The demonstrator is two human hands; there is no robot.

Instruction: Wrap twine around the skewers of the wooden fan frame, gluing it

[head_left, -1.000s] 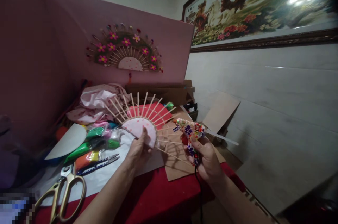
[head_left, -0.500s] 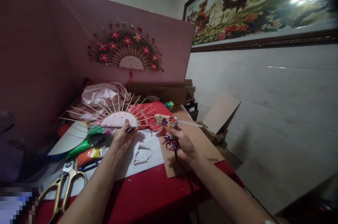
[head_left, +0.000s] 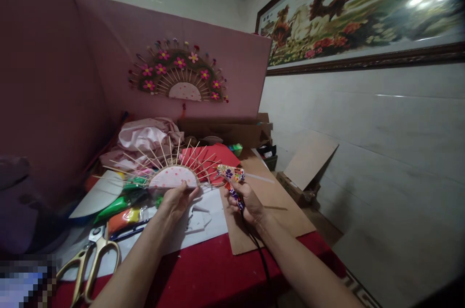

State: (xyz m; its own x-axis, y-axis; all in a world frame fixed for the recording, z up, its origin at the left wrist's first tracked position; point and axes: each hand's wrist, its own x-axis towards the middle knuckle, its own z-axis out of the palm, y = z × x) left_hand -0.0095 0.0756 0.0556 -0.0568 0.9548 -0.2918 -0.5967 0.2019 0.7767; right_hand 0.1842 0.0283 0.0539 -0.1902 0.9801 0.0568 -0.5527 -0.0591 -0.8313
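- My left hand point(head_left: 177, 201) grips the fan point(head_left: 172, 177) at the lower right of its spotted half-round centre, thumb on the front.
- The fan is held up above the desk point(head_left: 203, 274), its thin sticks spreading upward and out to both sides.
- My right hand point(head_left: 250, 201) is wrapped round the handle of the flowered glue gun point(head_left: 232, 172), with its nozzle pointing left, near the fan's right-hand sticks; I cannot tell whether they touch.
- A pale glue stick point(head_left: 262, 178) juts from the back of the gun, and a black cord point(head_left: 264, 262) hangs below.
- Under the gun lies a brown cardboard sheet point(head_left: 276, 225), beside white paper point(head_left: 216, 206).
- Gold-handled scissors point(head_left: 97, 235) lie to my left, near an orange packet point(head_left: 121, 220).
- Beyond, a finished-looking flowered fan point(head_left: 184, 91) is on the pink panel point(head_left: 240, 75).
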